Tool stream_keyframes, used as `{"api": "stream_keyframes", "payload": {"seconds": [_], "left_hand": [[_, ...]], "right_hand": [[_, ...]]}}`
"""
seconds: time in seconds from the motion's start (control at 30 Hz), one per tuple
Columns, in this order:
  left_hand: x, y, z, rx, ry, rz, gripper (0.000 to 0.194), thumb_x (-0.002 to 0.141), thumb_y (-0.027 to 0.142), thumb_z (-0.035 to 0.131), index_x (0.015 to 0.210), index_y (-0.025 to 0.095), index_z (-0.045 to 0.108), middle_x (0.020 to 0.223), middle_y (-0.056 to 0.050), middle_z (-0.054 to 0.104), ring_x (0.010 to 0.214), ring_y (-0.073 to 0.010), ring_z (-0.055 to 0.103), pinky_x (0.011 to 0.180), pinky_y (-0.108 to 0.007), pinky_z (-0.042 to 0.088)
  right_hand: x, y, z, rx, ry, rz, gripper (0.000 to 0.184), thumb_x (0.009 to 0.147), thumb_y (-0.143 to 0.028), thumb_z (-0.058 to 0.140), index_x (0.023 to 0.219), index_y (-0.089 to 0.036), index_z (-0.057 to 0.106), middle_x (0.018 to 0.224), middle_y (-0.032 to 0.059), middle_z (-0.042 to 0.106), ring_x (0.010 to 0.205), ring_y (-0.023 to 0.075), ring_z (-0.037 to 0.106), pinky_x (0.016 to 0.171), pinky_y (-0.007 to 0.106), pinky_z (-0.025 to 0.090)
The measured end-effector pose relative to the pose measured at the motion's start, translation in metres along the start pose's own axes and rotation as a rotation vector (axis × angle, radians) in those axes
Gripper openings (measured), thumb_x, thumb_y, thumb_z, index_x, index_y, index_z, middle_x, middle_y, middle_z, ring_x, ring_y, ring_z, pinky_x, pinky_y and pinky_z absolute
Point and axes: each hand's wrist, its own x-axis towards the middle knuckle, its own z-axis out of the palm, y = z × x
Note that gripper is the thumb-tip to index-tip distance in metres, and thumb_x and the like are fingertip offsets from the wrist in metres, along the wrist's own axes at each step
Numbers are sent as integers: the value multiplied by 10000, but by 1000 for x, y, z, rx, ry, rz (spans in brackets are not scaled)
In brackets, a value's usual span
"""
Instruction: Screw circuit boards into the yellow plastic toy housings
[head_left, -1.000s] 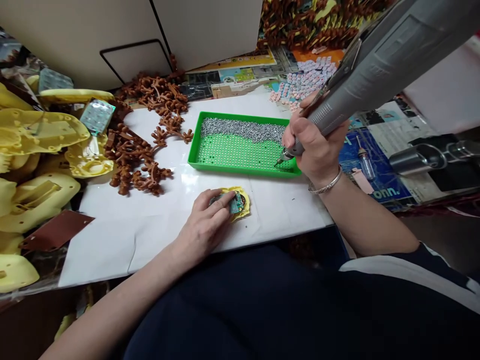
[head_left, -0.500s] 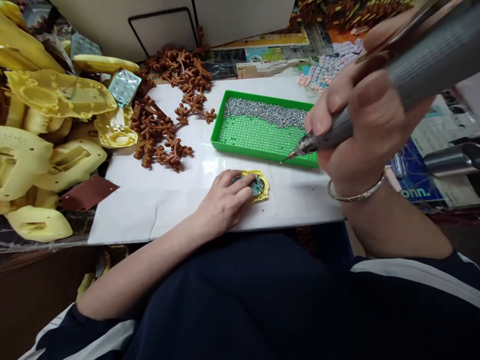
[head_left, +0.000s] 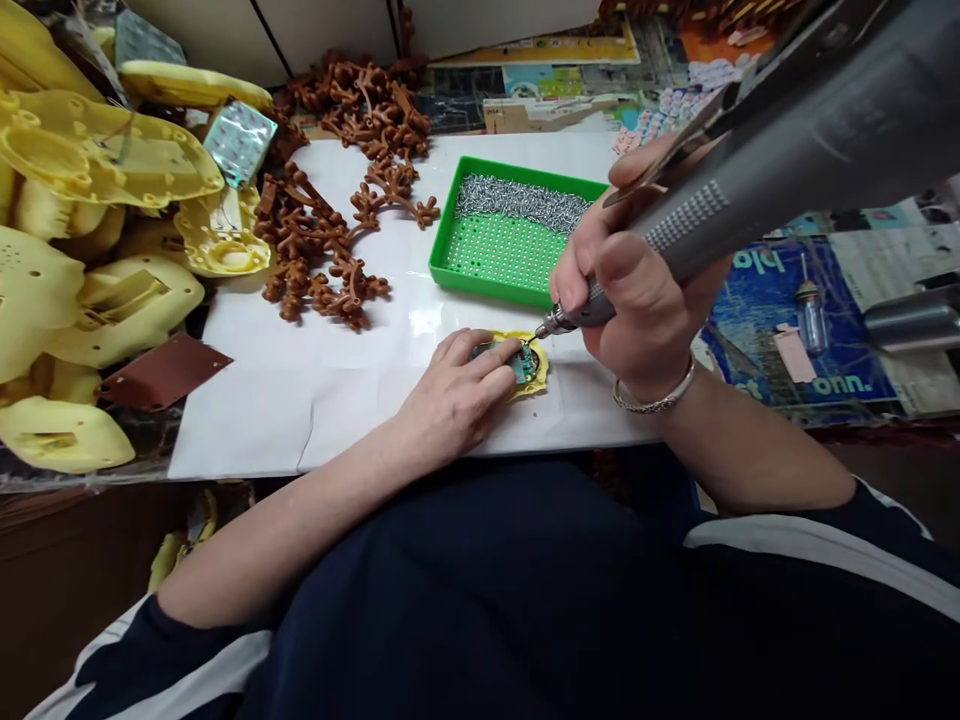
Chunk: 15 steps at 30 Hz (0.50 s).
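Note:
My right hand (head_left: 637, 265) is closed around a grey electric screwdriver (head_left: 757, 170), slanting down to the left. Its bit meets the upper right part of a green circuit board (head_left: 526, 368), which sits in a small yellow plastic shell (head_left: 541, 384) on the white work surface. Whether a screw is on the bit is too small to tell. Across the shell from the left lies my left hand (head_left: 465, 390), its fingers pressing down on the board and steadying both. Part of the board is hidden under those fingers. Behind them stands a green tray (head_left: 487, 290) with many small silver screws (head_left: 517, 200).
Brown branching plastic parts (head_left: 322, 245) lie left of the tray. Yellow plastic shells (head_left: 112, 310) are heaped at the far left, with a brown plate (head_left: 165, 372) beside them. To the right, a clear screwdriver-like tool (head_left: 811, 318) and a metal cylinder (head_left: 911, 322) rest on printed sheets.
My right hand has brought the screwdriver down and left, from over the tray's front edge to the board. My left hand stays on the board and shell. The view has shifted slightly.

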Motion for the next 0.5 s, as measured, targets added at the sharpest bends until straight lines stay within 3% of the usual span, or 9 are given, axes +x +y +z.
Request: {"api": "stream_keyframes", "payload": {"seconds": [0.07, 0.17, 0.37, 0.5], "left_hand": [[0, 0, 0, -5, -16, -15, 198, 998, 145, 451, 925, 184, 631, 1347, -93, 687, 1138, -285, 569, 986, -477, 526], [0, 0, 0, 1, -17, -16, 204, 996, 141, 450, 918, 187, 633, 1350, -84, 688, 1131, -282, 573, 986, -475, 528], [0, -1, -2, -27, -2, 3, 172, 978, 115, 480, 912, 183, 622, 1354, -81, 689, 1138, -279, 568, 987, -463, 535], [0, -2, -1, -30, -26, -14, 191, 983, 127, 470, 893, 188, 627, 1366, -79, 683, 1131, -271, 584, 990, -468, 541]], "right_hand": [[0, 1, 1, -7, 1, -5, 221, 729, -338, 891, 882, -304, 735, 776, -51, 648, 475, 78, 498, 391, 265, 362], [0, 4, 0, 19, -48, -35, 208, 758, -303, 864, 919, -280, 734, 681, -63, 606, 435, 69, 461, 395, 255, 360], [1, 11, -6, -70, -189, -49, 206, 794, -279, 820, 795, -270, 615, 629, -80, 544, 443, 76, 421, 476, 269, 410], [5, 12, -6, 23, -198, 0, 210, 773, -311, 820, 894, -287, 650, 579, -100, 514, 378, 74, 386, 410, 262, 374]]}}
